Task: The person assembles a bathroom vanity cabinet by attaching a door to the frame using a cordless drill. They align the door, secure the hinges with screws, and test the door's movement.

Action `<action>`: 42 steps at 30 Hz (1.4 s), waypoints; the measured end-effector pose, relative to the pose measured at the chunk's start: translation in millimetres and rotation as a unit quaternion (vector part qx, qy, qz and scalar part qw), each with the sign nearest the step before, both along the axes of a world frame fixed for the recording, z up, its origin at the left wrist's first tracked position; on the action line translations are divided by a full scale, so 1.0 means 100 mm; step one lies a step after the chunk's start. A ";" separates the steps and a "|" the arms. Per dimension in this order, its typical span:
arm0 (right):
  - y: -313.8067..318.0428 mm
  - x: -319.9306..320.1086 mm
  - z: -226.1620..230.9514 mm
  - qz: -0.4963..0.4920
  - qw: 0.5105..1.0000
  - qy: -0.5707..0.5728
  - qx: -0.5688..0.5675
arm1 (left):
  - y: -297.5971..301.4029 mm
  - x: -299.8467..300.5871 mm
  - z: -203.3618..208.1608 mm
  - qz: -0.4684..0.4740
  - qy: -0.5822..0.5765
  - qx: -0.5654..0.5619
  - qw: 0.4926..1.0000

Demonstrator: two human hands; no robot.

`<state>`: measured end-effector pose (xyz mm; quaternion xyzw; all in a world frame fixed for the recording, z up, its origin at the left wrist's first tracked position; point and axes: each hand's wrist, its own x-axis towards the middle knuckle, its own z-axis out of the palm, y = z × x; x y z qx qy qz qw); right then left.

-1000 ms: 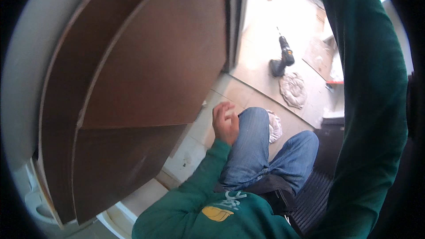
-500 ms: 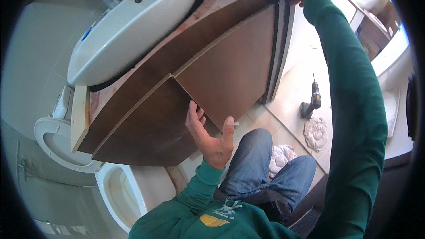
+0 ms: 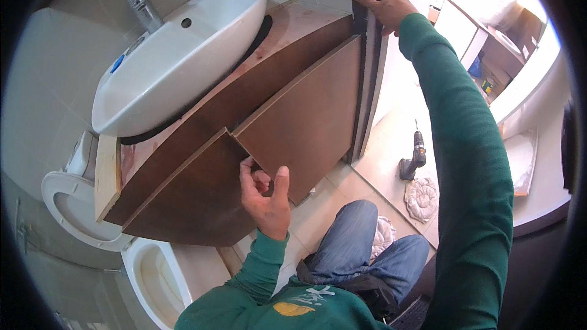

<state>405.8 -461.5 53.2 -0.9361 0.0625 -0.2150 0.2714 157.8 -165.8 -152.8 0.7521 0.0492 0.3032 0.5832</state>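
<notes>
A brown wooden vanity cabinet with a curved front stands before me, its left door point(image 3: 183, 195) and right door point(image 3: 306, 116) meeting at a slightly stepped joint. Beside that joint is my left hand point(image 3: 267, 205), thumb spread away and fingers bent, index fingertip at the right door's edge. Nothing shows between thumb and fingers. My right hand point(image 3: 391, 7) is raised at the top right, wrapped round the dark door frame point(image 3: 367, 55) at the cabinet's right end, with its thumb across the near side.
A white washbasin point(image 3: 177, 55) with a chrome tap point(image 3: 143, 6) sits on the unfinished counter. At lower left is a toilet point(image 3: 160, 272), lid raised. A cordless drill point(image 3: 414, 157) stands on the floor beyond the threshold, near a round white cushion point(image 3: 420, 198).
My view has tilted, so the whole scene sits lower and further left. The left hand's fingers are more bent near the door joint. The right hand stays on the frame.
</notes>
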 end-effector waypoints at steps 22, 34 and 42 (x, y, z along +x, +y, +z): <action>-0.01 -0.07 0.00 0.020 1.000 0.002 0.008 | -0.48 -0.02 0.29 -0.250 -0.328 0.135 0.901; -0.02 -0.05 0.00 -0.044 0.997 -0.027 -0.049 | -1.02 -0.06 0.22 -0.221 -0.350 0.028 0.910; 0.03 -0.18 0.05 -0.038 0.999 0.000 -0.007 | -1.00 -0.24 0.43 -0.250 -0.281 0.026 0.926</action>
